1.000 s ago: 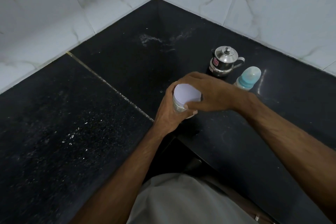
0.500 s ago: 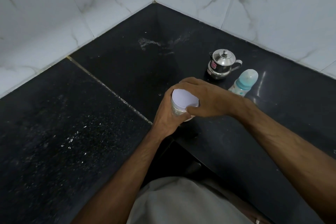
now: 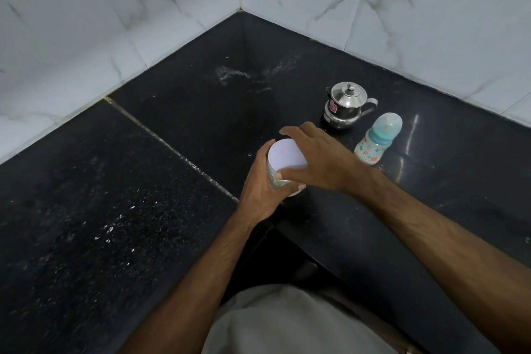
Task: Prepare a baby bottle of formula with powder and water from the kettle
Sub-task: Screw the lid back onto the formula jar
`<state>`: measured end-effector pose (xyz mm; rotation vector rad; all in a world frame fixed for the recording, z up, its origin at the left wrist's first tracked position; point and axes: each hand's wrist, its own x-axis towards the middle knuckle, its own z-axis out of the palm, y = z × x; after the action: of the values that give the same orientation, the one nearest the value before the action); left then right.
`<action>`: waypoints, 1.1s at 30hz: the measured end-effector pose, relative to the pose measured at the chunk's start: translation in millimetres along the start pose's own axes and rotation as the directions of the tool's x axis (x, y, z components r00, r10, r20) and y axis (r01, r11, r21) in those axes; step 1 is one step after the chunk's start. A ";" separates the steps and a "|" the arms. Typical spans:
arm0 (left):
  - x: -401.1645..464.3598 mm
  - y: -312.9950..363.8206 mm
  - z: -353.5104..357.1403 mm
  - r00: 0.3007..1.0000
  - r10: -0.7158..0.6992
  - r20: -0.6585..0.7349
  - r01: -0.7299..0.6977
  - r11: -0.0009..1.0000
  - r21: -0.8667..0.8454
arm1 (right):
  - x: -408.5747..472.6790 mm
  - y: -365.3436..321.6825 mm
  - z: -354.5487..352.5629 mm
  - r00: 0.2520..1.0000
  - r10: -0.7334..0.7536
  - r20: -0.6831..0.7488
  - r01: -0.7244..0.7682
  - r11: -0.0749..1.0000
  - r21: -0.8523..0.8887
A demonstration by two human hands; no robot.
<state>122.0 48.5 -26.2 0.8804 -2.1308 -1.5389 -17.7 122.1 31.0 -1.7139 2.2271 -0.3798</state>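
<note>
Over on my left the black granite counter (image 3: 94,210) runs wide and speckled, one pale grout seam (image 3: 172,149) cutting it on a diagonal, and that whole stretch gives me room to move out to the white marble-veined wall tiles (image 3: 86,26). Two slabs, two tiled walls, meeting at one corner up top. Coming toward the middle, my left hand (image 3: 258,192) is wrapped round the side of one small jar (image 3: 275,178), fingers curled on its wall, holding it just above the counter's inner edge near my body. Its flat, round, pale lid (image 3: 286,156) faces up at me. My right hand (image 3: 319,161) arches over that lid, thumb at the near rim and fingers at the far rim, gripping it. Past my right knuckles stands one steel kettle (image 3: 346,105), shiny, pot-bellied, knob on its lid, handle to the right, a red label on its side. Just right of it, apart from it, one baby bottle (image 3: 376,141) stands on the counter, clear dome cap, teal collar, patterned body. Beyond that the glossy slab reaches the right-hand wall, reflections streaking its surface.
</note>
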 end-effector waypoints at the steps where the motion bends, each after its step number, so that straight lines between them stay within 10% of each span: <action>1: 0.0 -0.6 0.3 1.000 0.006 -0.003 -0.006 1.000 0.000 | -0.8 -0.4 2.1 1.000 -0.007 -0.003 0.007 1.000 0.001; 33: -1.8 -3.9 2.1 1.000 -0.019 -0.010 0.019 1.000 0.024 | -1.2 2.5 4.1 0.995 -0.059 0.078 0.047 0.988 0.145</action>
<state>123.1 50.4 -30.4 0.9176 -2.1442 -1.5176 -18.0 123.8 26.3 -1.6853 2.0484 -0.4608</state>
